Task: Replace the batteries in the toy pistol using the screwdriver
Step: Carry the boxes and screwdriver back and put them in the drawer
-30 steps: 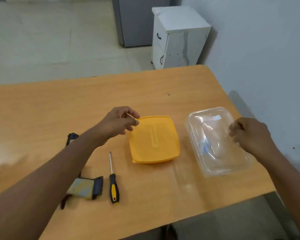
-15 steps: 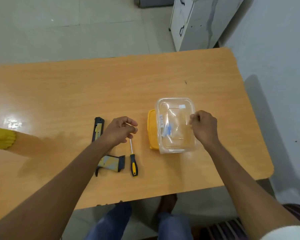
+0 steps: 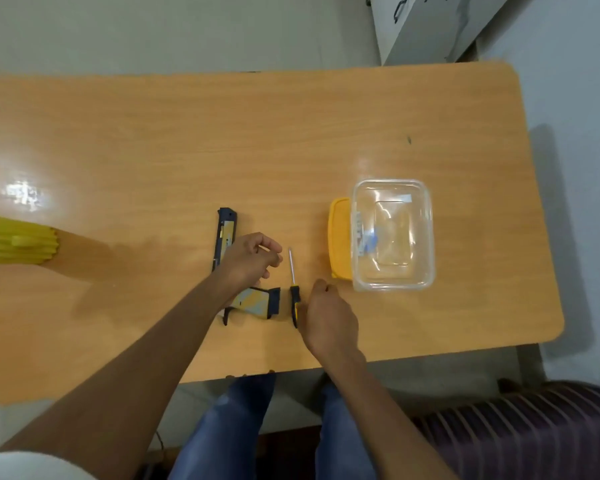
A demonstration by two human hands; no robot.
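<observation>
Both hands over the toy pistol and screwdriver on the wooden table (image 3: 326,133).

The left hand (image 3: 248,259), fingers loosely curled and empty, hovers above the toy pistol (image 3: 253,301). The right hand (image 3: 328,317) is at the handle of the screwdriver (image 3: 293,282), just right of the pistol; I cannot tell its grip. A clear container (image 3: 392,233) sits on a yellow lid (image 3: 338,237) further right.

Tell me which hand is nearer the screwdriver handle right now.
Right. The right hand sits against the black-and-yellow handle of the screwdriver, covering its near end. The left hand hovers over the toy pistol, beside the screwdriver's metal shaft, farther from the handle.
</observation>
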